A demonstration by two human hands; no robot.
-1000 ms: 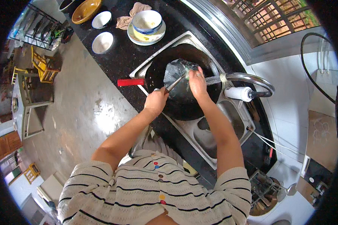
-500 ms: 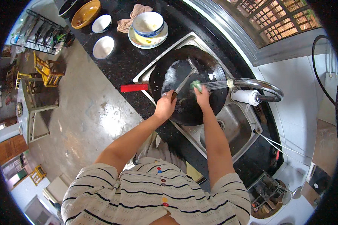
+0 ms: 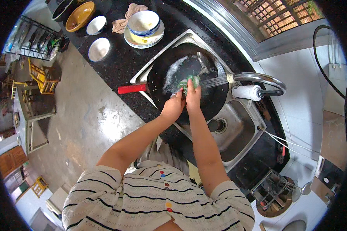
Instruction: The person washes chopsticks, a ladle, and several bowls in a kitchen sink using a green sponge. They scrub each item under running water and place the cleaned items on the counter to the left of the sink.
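Observation:
A metal ladle (image 3: 203,64) lies slanted over the inside of a large black wok (image 3: 218,101) set across the sink. My left hand (image 3: 173,106) is closed round the ladle's handle end, which my fingers mostly hide. A green scrubbing cloth or mesh (image 3: 189,81) is in my right hand (image 3: 193,96), pressed against the handle right beside my left fingers. Water sprays from the curved faucet (image 3: 260,77) toward the cloth and into the wok, where whitish suds float. The wok's red handle (image 3: 132,89) sticks out leftward over the counter.
The steel sink's second basin (image 3: 239,133) is to the right of the wok. Stacked bowls on plates (image 3: 144,23), a pinkish cloth (image 3: 120,25), a white bowl (image 3: 99,49) and a brown bowl (image 3: 80,16) stand on the black counter (image 3: 115,73). A utensil rack (image 3: 273,192) is at lower right.
My right hand has moved left with the green cloth, from over the wok's middle to the ladle's handle beside my left hand. The ladle's head has shifted slightly right.

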